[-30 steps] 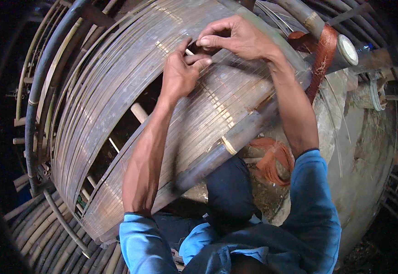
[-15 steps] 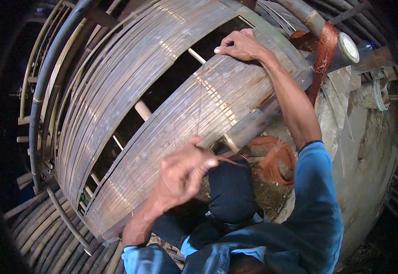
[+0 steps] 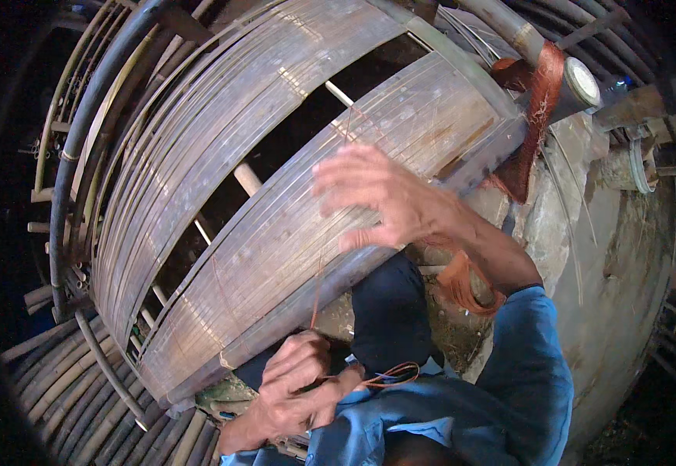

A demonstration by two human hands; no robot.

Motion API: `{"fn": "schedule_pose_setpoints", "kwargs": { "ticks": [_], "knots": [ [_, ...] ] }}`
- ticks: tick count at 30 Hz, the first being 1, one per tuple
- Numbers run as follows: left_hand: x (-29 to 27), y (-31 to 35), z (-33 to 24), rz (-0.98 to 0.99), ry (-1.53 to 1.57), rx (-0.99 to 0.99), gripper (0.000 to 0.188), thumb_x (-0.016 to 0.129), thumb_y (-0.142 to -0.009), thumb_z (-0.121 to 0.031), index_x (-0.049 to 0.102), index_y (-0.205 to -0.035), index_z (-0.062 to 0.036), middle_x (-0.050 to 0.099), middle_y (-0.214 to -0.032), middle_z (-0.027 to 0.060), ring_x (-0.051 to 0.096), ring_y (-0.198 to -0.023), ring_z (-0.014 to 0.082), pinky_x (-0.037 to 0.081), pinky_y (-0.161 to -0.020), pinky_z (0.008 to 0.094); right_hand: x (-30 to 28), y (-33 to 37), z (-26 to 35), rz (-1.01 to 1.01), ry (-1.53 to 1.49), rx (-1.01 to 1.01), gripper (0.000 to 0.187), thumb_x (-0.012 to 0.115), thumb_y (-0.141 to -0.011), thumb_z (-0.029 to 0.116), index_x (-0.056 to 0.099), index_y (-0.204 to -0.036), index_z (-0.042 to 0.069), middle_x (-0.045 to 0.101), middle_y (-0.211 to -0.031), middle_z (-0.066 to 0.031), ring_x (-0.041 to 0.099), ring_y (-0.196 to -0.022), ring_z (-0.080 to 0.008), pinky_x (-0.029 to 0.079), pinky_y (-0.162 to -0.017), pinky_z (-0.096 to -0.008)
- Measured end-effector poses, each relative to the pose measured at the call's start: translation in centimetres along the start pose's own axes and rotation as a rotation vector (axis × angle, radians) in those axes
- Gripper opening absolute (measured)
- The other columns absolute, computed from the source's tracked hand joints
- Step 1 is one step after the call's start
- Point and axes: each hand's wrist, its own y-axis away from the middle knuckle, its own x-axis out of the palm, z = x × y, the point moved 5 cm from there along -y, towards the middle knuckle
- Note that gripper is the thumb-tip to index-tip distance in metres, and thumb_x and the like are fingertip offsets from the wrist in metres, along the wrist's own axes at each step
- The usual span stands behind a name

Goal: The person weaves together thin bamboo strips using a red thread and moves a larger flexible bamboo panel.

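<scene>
A long curved panel of thin bamboo slats lies slantwise before me. My left hand is closed on a thin reddish-brown cord, low and close to my body, below the panel's near edge. The cord runs taut from this hand up over the slats, and a loose loop of it hangs by the thumb side. My right hand is over the middle of the panel, fingers spread and slightly blurred, seemingly holding nothing. Whether it touches the slats I cannot tell. Its forearm hides part of the panel's near edge.
Dark gaps part this panel from a wider slatted section, bridged by crosspieces. A reddish fibre strip hangs over a thick pole at far right. An orange-brown fibre coil lies near my knee. Bamboo poles fill the lower left.
My left hand has drawn the cord down toward my body. My right hand has let go of the panel's far edge and come nearer and left, its fingers now spread.
</scene>
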Motion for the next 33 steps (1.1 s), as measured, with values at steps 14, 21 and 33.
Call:
{"fn": "schedule_pose_setpoints", "kwargs": {
  "ticks": [14, 21, 33],
  "knots": [
    [-4.1, 10.6, 5.2, -0.647, -0.085, -0.596, 0.008, 0.067, -0.083, -0.004, 0.067, -0.087, 0.0021, 0.065, -0.084, 0.0132, 0.062, -0.079, 0.0303, 0.050, -0.078, 0.0393, -0.5, 2.7, 10.1, 0.526, -0.191, 0.257, 0.047, 0.085, -0.071, 0.043, 0.054, -0.059, 0.010, 0.051, -0.066, -0.0052, 0.051, -0.065, -0.0264, 0.040, -0.067, -0.0393],
    [-4.0, 25.1, 12.7, -0.467, -0.926, -1.195, 0.064, 0.081, -0.072, -0.059, 0.061, -0.083, 0.0006, 0.061, -0.083, 0.0201, 0.056, -0.085, 0.0381, 0.043, -0.079, 0.0500, 3.3, -1.8, 16.9, 0.587, -0.131, -0.012, 0.032, 0.084, -0.074, 0.035, 0.070, -0.084, 0.008, 0.065, -0.082, -0.0062, 0.062, -0.081, -0.0278, 0.047, -0.078, -0.0410],
    [-7.3, 27.8, 6.0, -0.665, 0.403, -0.930, 0.016, 0.071, -0.094, -0.015, 0.073, -0.093, 0.0008, 0.062, -0.077, -0.0026, 0.052, -0.071, 0.0052, 0.043, -0.063, 0.0240, 22.7, -9.3, 14.1, 0.316, -0.025, -0.149, 0.036, 0.080, -0.083, 0.025, 0.072, -0.113, 0.007, 0.071, -0.110, -0.0135, 0.066, -0.094, -0.0324, 0.052, -0.089, -0.0384]
  ]
}}
